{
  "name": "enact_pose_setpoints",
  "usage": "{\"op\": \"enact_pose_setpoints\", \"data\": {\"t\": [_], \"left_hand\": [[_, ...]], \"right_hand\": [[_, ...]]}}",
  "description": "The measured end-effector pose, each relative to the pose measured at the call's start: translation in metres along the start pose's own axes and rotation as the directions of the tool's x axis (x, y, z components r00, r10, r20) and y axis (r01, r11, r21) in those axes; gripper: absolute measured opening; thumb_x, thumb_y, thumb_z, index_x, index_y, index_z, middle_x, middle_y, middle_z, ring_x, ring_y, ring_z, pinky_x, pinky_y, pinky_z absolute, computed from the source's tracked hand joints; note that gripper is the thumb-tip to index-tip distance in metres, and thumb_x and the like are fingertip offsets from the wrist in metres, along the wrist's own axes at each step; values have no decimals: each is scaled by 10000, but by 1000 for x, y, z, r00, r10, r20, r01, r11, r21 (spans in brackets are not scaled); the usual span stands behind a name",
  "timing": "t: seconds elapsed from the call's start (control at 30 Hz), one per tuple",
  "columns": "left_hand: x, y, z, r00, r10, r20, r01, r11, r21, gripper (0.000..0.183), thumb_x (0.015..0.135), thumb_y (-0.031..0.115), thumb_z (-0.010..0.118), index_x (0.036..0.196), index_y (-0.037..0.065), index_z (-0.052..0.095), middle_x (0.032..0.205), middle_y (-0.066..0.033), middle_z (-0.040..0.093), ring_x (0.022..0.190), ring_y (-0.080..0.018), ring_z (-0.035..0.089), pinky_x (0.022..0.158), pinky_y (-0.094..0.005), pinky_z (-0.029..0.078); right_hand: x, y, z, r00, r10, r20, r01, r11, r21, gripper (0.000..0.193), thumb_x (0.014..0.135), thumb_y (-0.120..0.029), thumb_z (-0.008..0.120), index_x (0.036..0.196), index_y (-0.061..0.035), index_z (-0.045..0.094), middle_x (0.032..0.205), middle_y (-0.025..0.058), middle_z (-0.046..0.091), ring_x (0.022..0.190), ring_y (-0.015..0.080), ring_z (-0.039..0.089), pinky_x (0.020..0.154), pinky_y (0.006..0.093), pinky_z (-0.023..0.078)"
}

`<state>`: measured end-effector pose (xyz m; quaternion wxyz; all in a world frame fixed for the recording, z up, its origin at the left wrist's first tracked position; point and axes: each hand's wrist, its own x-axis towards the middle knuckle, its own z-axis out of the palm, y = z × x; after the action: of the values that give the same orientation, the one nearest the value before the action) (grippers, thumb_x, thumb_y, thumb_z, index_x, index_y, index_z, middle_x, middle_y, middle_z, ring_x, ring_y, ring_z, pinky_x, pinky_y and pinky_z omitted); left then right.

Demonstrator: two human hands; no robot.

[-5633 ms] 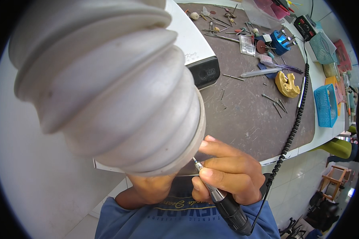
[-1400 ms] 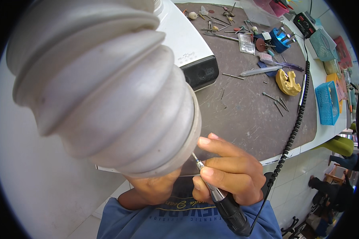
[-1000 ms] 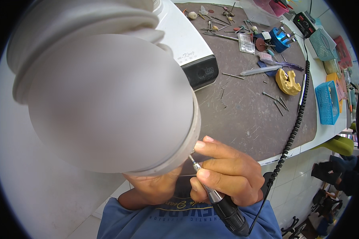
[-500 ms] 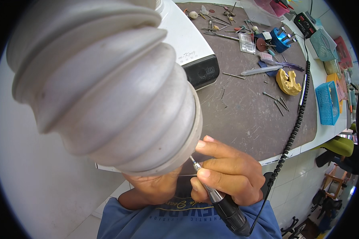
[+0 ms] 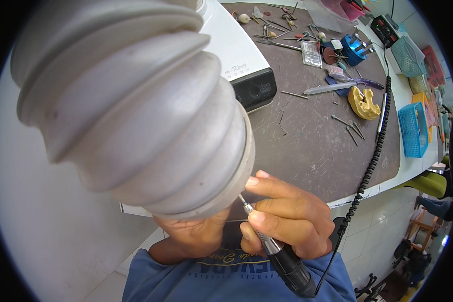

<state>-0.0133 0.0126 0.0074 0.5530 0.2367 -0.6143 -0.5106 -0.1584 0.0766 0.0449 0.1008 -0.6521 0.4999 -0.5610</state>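
Note:
In my right hand (image 5: 292, 216) I grip a rotary handpiece (image 5: 282, 256), silver at the front and black at the back, its thin shank slanting up and left. The tip of that shank passes out of sight at the rim of a thick grey-white corrugated hose (image 5: 156, 121). Under the hose's mouth is my left hand (image 5: 196, 234); only its wrist and the base of the palm show. The hose hides those fingers and anything they hold. A coiled black cord (image 5: 370, 173) runs up from the handpiece's side along the table's right.
A white machine with a black front panel (image 5: 255, 89) stands behind the hose. On the brown mat (image 5: 307, 151) lie a yellow dental model (image 5: 363, 103), a toothbrush (image 5: 355, 78), loose burs (image 5: 355, 128) and a blue bur holder (image 5: 356, 50). Blue baskets (image 5: 412, 131) line the right edge.
The hose appears very slightly higher in the picture, and a little more of the shank shows. Both hands stay in nearly the same place. A dark blue shape has appeared at the far right.

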Motion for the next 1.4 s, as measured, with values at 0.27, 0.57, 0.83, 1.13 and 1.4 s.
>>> {"op": "enact_pose_setpoints", "data": {"t": [0.27,0.57,0.83,1.13,1.4], "left_hand": [[1,0,-1,1000,-10,7,9,1000,20,158,961,78,645,1019,35,504,1003,-136,554,806,-162,641,704,-267,564],[1,1,1,1000,-13,-7,13,1000,13,177,961,110,659,1011,33,507,997,-135,557,801,-162,645,693,-264,566],[1,0,-1,1000,-3,5,2,1000,22,172,959,98,660,1009,33,508,994,-135,562,799,-163,651,702,-265,571],[1,0,-1,1000,5,7,-5,1000,26,171,959,100,662,1007,34,513,998,-132,564,798,-162,650,707,-263,568],[1,0,-1,1000,19,17,-20,999,34,159,962,94,654,1006,34,514,992,-130,564,798,-163,650,712,-263,566]], "right_hand": [[1,5,4,995,-88,-50,88,996,3,239,857,-160,769,1021,-8,683,865,125,708,945,356,732,806,450,636],[1,4,4,995,-64,-73,65,998,16,246,865,-169,762,1037,-13,681,868,114,711,943,346,734,804,449,637],[1,5,2,996,-78,-45,79,997,22,248,877,-185,755,1037,-11,677,873,115,712,954,348,732,807,453,636],[1,5,3,997,-64,-51,66,997,34,268,860,-179,768,1051,-12,680,881,121,714,957,350,731,818,457,633],[2,4,1,997,-57,-46,59,997,39,252,864,-177,762,1041,-14,685,879,122,714,965,352,729,820,459,633]]}}
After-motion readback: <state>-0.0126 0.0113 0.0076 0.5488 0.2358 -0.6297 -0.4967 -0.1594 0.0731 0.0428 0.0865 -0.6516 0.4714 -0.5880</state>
